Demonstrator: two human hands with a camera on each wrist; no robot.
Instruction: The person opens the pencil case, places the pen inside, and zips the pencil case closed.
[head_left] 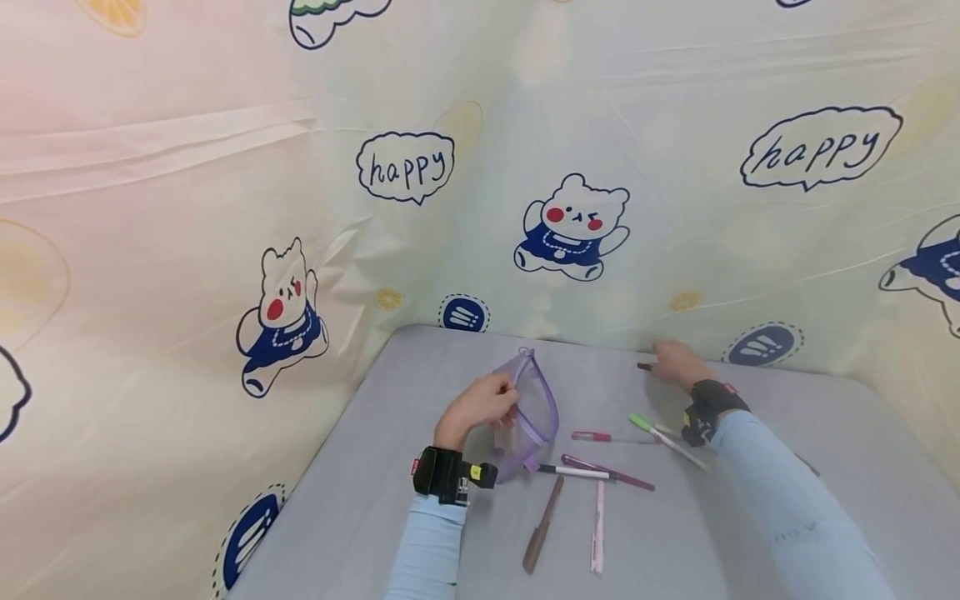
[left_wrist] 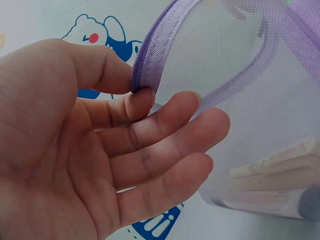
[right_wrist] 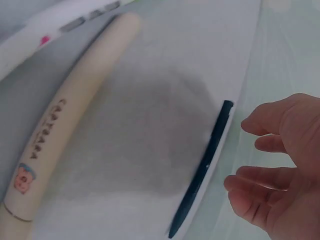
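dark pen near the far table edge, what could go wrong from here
The dark pen lies right by the edge of the table; the right-hand grip could nudge it off. The left-hand grip pinches the mesh pouch only by its rim, so it might slip free.

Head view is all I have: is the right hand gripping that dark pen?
Observer: No, the right wrist view shows a gap between the right hand and the dark pen.
Operator: How does the left hand hold the mesh pouch?
Observer: In the left wrist view, thumb and index finger pinch its purple edge.
Operator: Any detail I'm missing on the right?
Observer: Yes, the right wrist view shows a small animal face printed on the beige pen.
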